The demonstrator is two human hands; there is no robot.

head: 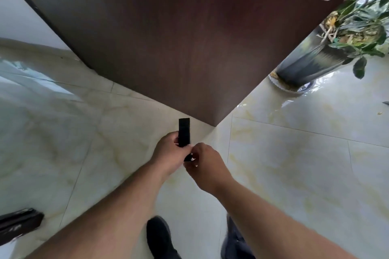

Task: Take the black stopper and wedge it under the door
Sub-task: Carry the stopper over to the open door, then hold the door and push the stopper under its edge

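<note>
A single wide-angle view looks from the person's head steeply down and forward, over both forearms to the tiled floor (84,132) and shoes (160,237) below. It faces the lower corner of the dark door (168,38), which stands near and fills the upper frame. Straight edges bow toward the borders.

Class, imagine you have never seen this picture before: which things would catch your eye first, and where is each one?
First, the big dark brown door filling the top middle, its bottom corner pointing down at the pale tiled floor. Just below that corner, the left hand and right hand hold a black stopper between them. At the upper right stands a leafy plant in a dark pot.
</note>
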